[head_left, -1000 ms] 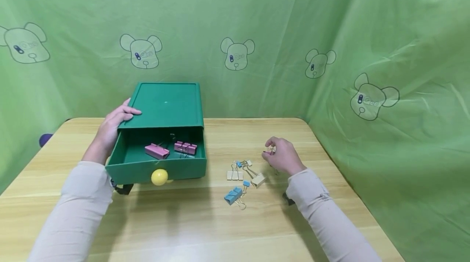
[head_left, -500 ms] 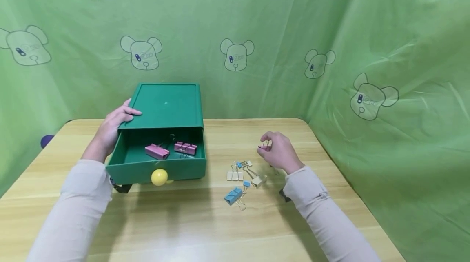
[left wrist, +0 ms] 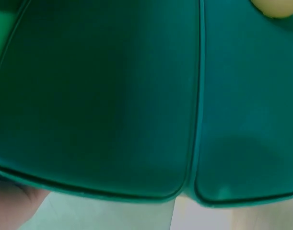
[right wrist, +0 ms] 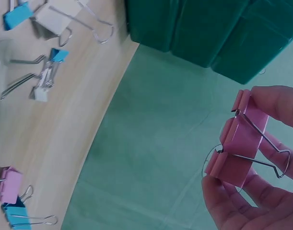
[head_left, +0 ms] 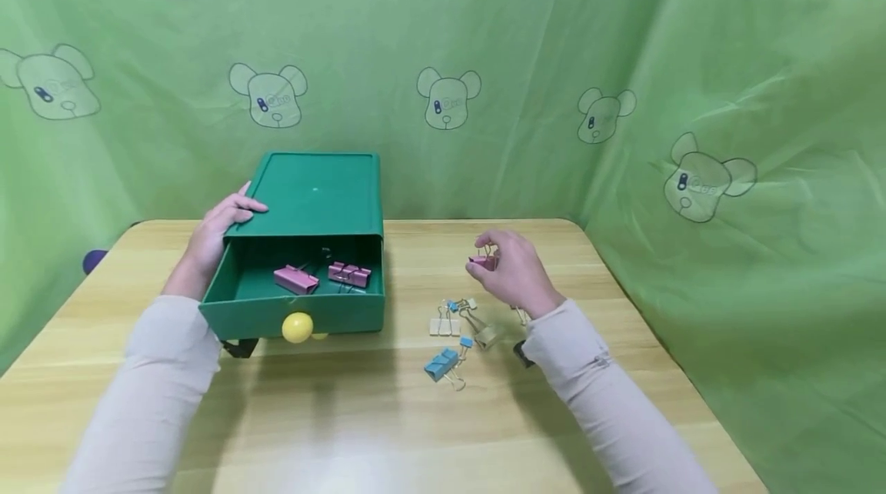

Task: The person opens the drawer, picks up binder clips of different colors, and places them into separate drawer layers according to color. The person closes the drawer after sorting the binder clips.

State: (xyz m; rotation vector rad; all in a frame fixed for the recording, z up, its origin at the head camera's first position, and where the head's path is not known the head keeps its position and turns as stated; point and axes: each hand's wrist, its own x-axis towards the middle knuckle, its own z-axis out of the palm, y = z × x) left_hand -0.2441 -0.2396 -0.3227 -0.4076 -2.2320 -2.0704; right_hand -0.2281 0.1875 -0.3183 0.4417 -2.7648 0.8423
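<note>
Probably loading, so left hand (head_left: 217,231) just rests on the green plastic drawer box (head_left: 313,198), right hand (head_left: 515,271) pinching a pink metal binder clip (right wrist: 242,140) that needs lowering inside.

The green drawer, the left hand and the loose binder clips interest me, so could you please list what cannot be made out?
Green drawer: head view, back hidden under the cabinet's top.
Left hand: left wrist view, mostly cut off by the left and bottom edges.
Binder clip: head view, body hidden by the right arm, only wire showing.
</note>
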